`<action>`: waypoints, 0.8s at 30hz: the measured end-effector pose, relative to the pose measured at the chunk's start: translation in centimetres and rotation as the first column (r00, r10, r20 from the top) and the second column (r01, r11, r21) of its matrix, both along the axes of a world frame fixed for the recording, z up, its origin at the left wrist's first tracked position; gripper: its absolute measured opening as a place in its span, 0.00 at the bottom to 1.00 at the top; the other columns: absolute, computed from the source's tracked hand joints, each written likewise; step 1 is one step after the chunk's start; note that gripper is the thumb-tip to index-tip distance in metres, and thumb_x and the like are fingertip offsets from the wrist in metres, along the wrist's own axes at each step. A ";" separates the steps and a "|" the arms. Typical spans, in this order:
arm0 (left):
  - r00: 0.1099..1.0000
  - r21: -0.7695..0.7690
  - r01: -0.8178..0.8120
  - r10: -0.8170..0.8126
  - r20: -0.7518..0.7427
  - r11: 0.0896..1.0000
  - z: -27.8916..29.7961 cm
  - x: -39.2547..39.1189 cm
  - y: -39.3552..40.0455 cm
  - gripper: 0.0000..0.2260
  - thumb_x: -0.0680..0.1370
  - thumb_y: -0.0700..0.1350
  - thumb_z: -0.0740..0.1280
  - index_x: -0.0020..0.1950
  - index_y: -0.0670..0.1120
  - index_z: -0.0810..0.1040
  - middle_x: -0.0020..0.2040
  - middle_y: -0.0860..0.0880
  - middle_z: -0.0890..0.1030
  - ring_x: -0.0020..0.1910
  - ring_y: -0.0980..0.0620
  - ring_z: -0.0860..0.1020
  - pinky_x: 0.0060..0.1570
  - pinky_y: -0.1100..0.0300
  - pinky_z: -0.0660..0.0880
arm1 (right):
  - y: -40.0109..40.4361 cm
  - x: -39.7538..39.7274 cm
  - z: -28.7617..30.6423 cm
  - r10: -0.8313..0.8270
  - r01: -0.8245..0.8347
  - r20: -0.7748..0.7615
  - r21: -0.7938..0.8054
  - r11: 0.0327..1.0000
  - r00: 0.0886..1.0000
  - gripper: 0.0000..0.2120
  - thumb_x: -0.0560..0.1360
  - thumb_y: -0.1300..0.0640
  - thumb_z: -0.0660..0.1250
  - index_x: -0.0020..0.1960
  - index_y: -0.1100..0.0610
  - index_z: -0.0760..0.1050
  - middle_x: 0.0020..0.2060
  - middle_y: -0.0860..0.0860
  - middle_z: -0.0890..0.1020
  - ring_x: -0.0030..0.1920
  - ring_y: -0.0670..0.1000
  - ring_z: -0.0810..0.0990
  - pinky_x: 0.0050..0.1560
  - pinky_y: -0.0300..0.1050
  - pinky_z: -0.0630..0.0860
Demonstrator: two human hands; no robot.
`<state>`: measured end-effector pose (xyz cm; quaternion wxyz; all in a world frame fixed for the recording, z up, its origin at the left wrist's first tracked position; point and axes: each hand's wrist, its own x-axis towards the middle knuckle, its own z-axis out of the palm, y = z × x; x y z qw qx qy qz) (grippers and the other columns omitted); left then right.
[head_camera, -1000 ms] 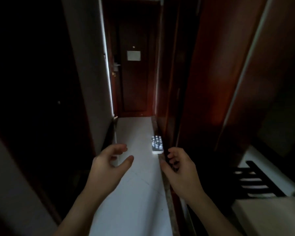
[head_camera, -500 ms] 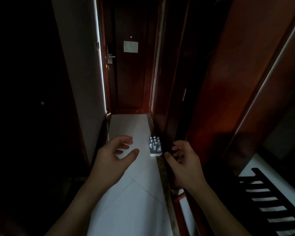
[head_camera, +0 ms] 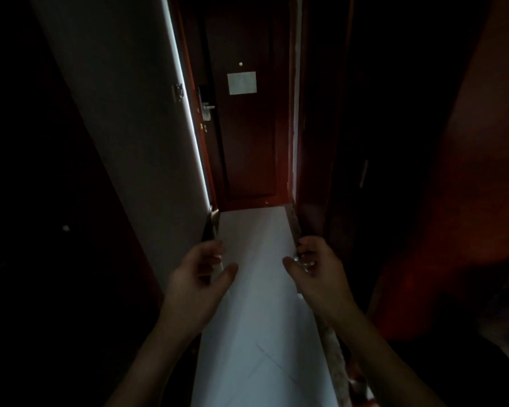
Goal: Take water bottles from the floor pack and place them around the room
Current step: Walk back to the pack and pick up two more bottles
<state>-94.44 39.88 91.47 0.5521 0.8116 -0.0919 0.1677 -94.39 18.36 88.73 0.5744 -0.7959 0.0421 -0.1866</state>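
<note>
I am in a dim, narrow corridor. My left hand (head_camera: 200,274) is held out over the pale floor (head_camera: 256,333), its fingers loosely curled and holding nothing. My right hand (head_camera: 316,270) is out at the same height near the right skirting, also loosely curled and holding nothing. The pack of water bottles (head_camera: 304,261) on the floor by the right wall is almost wholly hidden behind my right hand. Only a few pale glints of it show between my thumb and fingers.
A dark wooden door (head_camera: 247,148) with a pale notice (head_camera: 242,82) and a metal handle (head_camera: 206,108) closes the corridor's far end. A white wall (head_camera: 124,127) runs along the left, and dark red wooden panels (head_camera: 394,171) along the right.
The view has moved forward down the corridor and the door looms nearer. The bottle pack, seen earlier between my hands, has slipped behind my right hand. Both hands keep their loose curl.
</note>
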 end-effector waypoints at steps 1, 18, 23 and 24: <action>1.000 -0.002 -0.020 0.020 -0.002 1.000 0.2 1.8 0.0 0.16 0.72 0.40 0.76 0.50 0.60 0.78 0.48 0.56 0.84 0.46 0.60 0.82 0.47 0.66 0.78 | -0.2 2.2 0.1 0.015 -0.015 -0.002 -0.008 1.000 1.000 0.20 0.71 0.49 0.74 0.59 0.44 0.71 0.51 0.42 0.78 0.51 0.46 0.79 0.51 0.50 0.81; 0.993 -0.047 0.092 -0.095 -0.062 0.995 -3.7 38.0 -0.1 0.16 0.67 0.52 0.76 0.53 0.59 0.79 0.51 0.55 0.83 0.51 0.51 0.82 0.51 0.54 0.79 | -3.2 35.4 -0.8 -0.114 0.104 -0.053 -0.168 0.980 0.992 0.17 0.73 0.60 0.73 0.59 0.54 0.74 0.47 0.45 0.80 0.48 0.44 0.80 0.51 0.41 0.76; 0.962 0.002 0.266 -0.265 -0.059 0.964 -4.8 51.4 -3.1 0.20 0.71 0.39 0.76 0.53 0.61 0.75 0.51 0.57 0.81 0.49 0.54 0.80 0.49 0.54 0.78 | -5.3 44.5 -1.8 -0.263 0.244 -0.085 -0.182 0.952 0.961 0.16 0.72 0.61 0.73 0.54 0.48 0.73 0.44 0.39 0.80 0.43 0.34 0.80 0.44 0.30 0.72; 0.957 0.025 0.287 -0.285 -0.055 0.958 -5.2 53.7 -3.8 0.21 0.71 0.40 0.76 0.53 0.63 0.74 0.50 0.58 0.81 0.48 0.57 0.80 0.48 0.58 0.77 | -5.8 45.9 -2.1 -0.298 0.277 -0.089 -0.191 0.942 0.951 0.16 0.72 0.62 0.73 0.54 0.48 0.73 0.43 0.38 0.79 0.43 0.34 0.79 0.44 0.30 0.72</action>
